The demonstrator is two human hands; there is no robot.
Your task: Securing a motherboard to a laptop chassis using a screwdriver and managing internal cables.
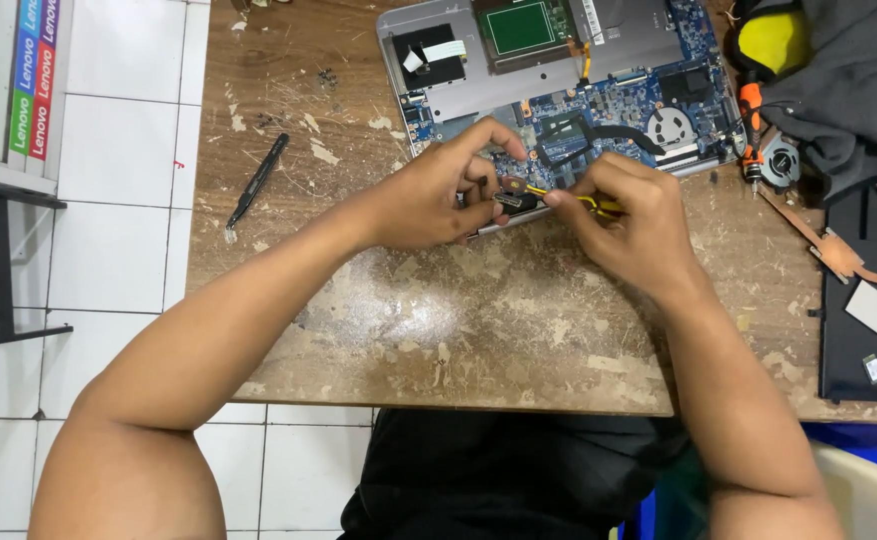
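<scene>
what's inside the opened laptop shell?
Inside the opened laptop: blue circuit board, round fan, green-faced module. The left hand and right hand cover the near edge.

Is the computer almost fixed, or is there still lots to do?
Still plenty, probably. Done: the laptop lies opened, its blue board bare, and a small fan and a copper strip lie out beside it. In hand: the left hand pinches a small part at the laptop's near edge while the right hand holds a yellow tool to it. Left: nothing is closed up.
</scene>
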